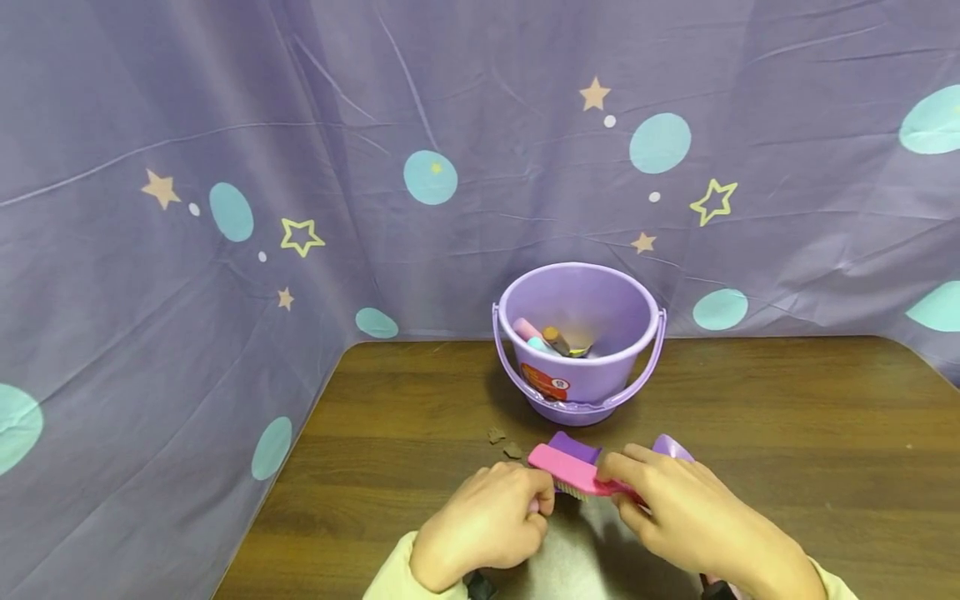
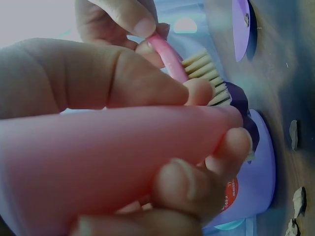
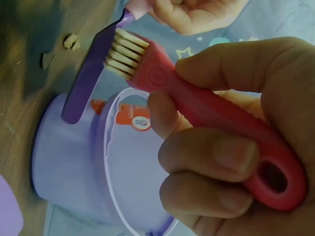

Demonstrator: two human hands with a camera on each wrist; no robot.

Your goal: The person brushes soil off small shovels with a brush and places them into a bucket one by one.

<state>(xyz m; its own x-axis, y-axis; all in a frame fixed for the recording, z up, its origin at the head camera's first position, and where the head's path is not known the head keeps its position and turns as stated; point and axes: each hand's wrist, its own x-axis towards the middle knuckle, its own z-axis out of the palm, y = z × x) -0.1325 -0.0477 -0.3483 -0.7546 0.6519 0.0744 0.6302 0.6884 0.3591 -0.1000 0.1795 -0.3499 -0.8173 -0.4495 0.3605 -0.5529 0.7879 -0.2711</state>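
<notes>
My left hand (image 1: 491, 512) grips the pink handle (image 2: 113, 162) of a small toy shovel with a purple blade (image 1: 573, 447). My right hand (image 1: 678, 500) holds a pink brush (image 1: 566, 469) by its handle, thumb on one side and fingers curled on the other. The brush's pale bristles (image 3: 125, 54) face the shovel's blade; whether they press on it or only come close, I cannot tell. Both tools are held above the wooden table, in front of the bucket. In the head view, the left hand hides most of the shovel's handle.
A lilac bucket (image 1: 577, 387) stands upright behind the hands, with several objects inside, including a pink one (image 1: 527, 328). Brown crumbs (image 1: 512, 450) lie on the table (image 1: 405, 408) left of the blade. A lilac object (image 1: 671, 447) sits beyond the right hand, partly hidden. Patterned purple cloth (image 1: 480, 233) hangs behind.
</notes>
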